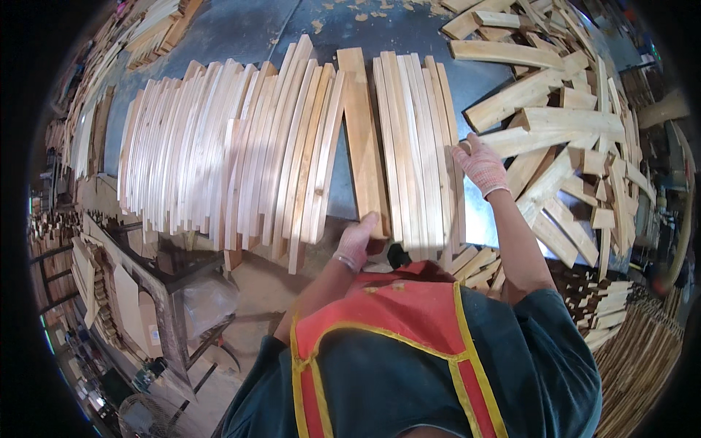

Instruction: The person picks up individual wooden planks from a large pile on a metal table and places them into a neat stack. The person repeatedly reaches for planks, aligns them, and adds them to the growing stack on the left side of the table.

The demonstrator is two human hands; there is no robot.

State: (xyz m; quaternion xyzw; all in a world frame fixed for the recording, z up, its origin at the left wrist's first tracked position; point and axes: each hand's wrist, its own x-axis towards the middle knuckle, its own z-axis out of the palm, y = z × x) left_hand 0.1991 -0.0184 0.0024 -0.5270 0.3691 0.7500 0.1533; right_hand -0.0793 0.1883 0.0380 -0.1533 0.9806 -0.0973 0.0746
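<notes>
Both my hands wear pale knitted gloves. My left hand is closed round the near end of a wide wooden board, which leans slightly in a gap between two rows of slats. To its left stands a long row of pale wooden slats, set on edge side by side. A shorter row of slats stands to its right. My right hand is beside that shorter row, with its fingers closed at the left end of a curved board; part of the grip is hidden.
A loose heap of wooden pieces covers the right of the dark metal table. More stacked boards lie at the far left. Below the table on the left is a metal frame; long sticks are stacked at lower right.
</notes>
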